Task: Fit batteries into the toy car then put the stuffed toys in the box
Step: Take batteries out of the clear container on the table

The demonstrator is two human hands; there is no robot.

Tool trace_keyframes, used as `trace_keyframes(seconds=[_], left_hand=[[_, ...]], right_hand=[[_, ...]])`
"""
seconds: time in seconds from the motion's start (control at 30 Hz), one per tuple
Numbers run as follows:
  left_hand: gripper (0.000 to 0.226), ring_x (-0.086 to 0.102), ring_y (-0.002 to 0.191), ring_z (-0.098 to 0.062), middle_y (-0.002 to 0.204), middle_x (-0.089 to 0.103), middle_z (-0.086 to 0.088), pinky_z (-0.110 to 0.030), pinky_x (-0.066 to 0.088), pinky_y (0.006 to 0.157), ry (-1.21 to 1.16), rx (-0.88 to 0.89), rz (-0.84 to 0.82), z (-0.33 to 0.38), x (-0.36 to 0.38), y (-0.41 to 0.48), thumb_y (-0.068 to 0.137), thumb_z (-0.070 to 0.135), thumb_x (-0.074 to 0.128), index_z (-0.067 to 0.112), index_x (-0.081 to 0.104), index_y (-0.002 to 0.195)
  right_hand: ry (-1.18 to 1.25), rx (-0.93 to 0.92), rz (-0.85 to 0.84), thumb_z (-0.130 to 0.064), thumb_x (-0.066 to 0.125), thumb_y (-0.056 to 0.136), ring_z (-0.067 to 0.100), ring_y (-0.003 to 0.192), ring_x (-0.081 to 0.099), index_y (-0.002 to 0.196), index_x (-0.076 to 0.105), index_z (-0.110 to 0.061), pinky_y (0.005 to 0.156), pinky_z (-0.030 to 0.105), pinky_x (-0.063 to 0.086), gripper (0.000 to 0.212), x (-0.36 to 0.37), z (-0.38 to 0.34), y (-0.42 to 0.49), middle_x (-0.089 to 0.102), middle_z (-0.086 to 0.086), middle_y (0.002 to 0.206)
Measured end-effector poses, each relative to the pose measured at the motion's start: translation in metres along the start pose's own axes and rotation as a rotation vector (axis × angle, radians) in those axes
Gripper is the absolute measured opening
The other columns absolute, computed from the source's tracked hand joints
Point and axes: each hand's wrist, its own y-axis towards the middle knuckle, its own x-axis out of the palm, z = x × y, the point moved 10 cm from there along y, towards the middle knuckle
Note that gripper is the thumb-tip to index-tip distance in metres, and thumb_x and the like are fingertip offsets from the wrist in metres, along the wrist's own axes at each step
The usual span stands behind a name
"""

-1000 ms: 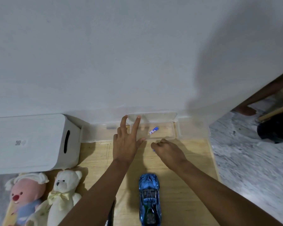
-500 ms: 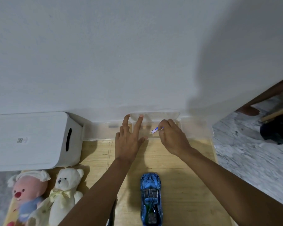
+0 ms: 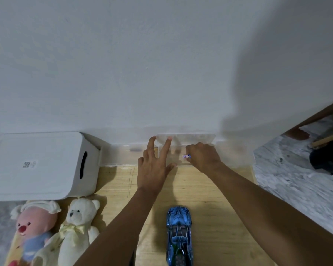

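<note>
A clear plastic container [image 3: 200, 140] stands against the wall at the back of the wooden floor board. My left hand [image 3: 154, 164] rests on its left edge with straight fingers. My right hand [image 3: 203, 157] reaches into it and pinches a small blue-and-white battery [image 3: 186, 156]. The blue toy car [image 3: 179, 233] lies on the board in front, between my forearms. A pink stuffed toy [image 3: 34, 227] and a white teddy bear [image 3: 77, 225] lie at the lower left. The white box [image 3: 37, 166], lid on, sits behind them.
A long clear tray [image 3: 119, 156] runs along the wall between the white box and the container. Grey marbled floor [image 3: 296, 185] lies to the right, with a dark object [image 3: 327, 160] and a person's foot [image 3: 298, 134] at the far right.
My right hand moved from the board in front of the container into it and took hold of the battery. My left hand stayed on the container's left edge.
</note>
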Motion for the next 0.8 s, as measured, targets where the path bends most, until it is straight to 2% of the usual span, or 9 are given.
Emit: trace_keyframes(seconds=[0.13, 0.2, 0.33, 0.43, 0.6, 0.7, 0.8], left_hand=[[0.097, 0.059, 0.118, -0.031, 0.165, 0.011, -0.014, -0.050, 0.057, 0.086, 0.014, 0.003, 0.014, 0.000, 0.000, 0.000, 0.091, 0.056, 0.069, 0.042, 0.002, 0.160], [0.097, 0.060, 0.118, -0.031, 0.164, 0.012, -0.014, -0.050, 0.057, 0.086, 0.011, 0.008, 0.017, 0.001, 0.001, -0.001, 0.090, 0.055, 0.070, 0.042, 0.004, 0.160], [0.097, 0.060, 0.117, -0.031, 0.165, 0.012, -0.014, -0.051, 0.057, 0.087, 0.013, 0.008, 0.012, 0.000, 0.002, -0.001, 0.091, 0.054, 0.070, 0.042, 0.004, 0.160], [0.094, 0.060, 0.115, -0.031, 0.164, 0.012, -0.014, -0.052, 0.056, 0.085, 0.021, 0.009, 0.015, 0.001, 0.001, -0.002, 0.092, 0.057, 0.067, 0.042, 0.004, 0.160], [0.093, 0.060, 0.117, -0.031, 0.166, 0.013, -0.014, -0.052, 0.056, 0.087, 0.029, -0.006, 0.010, 0.000, 0.004, -0.003, 0.093, 0.059, 0.065, 0.043, 0.002, 0.160], [0.093, 0.061, 0.115, -0.031, 0.165, 0.013, -0.015, -0.051, 0.057, 0.084, 0.048, -0.009, 0.026, 0.000, 0.005, -0.004, 0.093, 0.060, 0.064, 0.042, 0.001, 0.160], [0.093, 0.062, 0.114, -0.031, 0.165, 0.013, -0.015, -0.050, 0.057, 0.082, 0.057, -0.006, 0.036, 0.000, 0.005, -0.004, 0.094, 0.061, 0.062, 0.042, 0.000, 0.160]], right_hand=[[0.359, 0.053, 0.050, -0.043, 0.064, 0.094, 0.024, 0.081, 0.064, 0.103, 0.065, -0.032, 0.065, 0.030, 0.047, 0.014, -0.013, 0.013, -0.022, 0.065, 0.000, 0.089], [0.432, -0.036, 0.054, -0.046, 0.066, 0.092, 0.016, 0.071, 0.060, 0.103, 0.064, -0.036, 0.061, 0.028, 0.045, 0.015, -0.019, 0.007, -0.043, 0.065, -0.003, 0.083], [0.285, -0.161, -0.032, -0.047, 0.064, 0.093, 0.018, 0.079, 0.064, 0.110, 0.064, -0.037, 0.063, 0.026, 0.042, 0.020, 0.000, -0.011, -0.077, 0.067, -0.005, 0.091], [0.208, -0.127, -0.003, -0.042, 0.060, 0.095, 0.022, 0.086, 0.068, 0.112, 0.065, -0.030, 0.069, 0.030, 0.051, 0.021, 0.015, -0.013, -0.078, 0.072, -0.003, 0.098], [0.118, -0.089, 0.101, -0.031, 0.058, 0.097, 0.028, 0.094, 0.069, 0.122, 0.061, -0.024, 0.072, 0.034, 0.054, 0.026, 0.029, -0.012, -0.072, 0.069, -0.001, 0.106], [0.124, -0.117, 0.177, -0.021, 0.071, 0.087, 0.026, 0.084, 0.070, 0.117, 0.065, -0.020, 0.060, 0.033, 0.051, 0.030, 0.027, -0.016, -0.075, 0.067, 0.000, 0.103], [0.114, -0.157, 0.225, -0.013, 0.088, 0.067, 0.020, 0.071, 0.069, 0.104, 0.071, -0.022, 0.048, 0.030, 0.051, 0.042, 0.027, -0.020, -0.075, 0.067, -0.003, 0.090]])
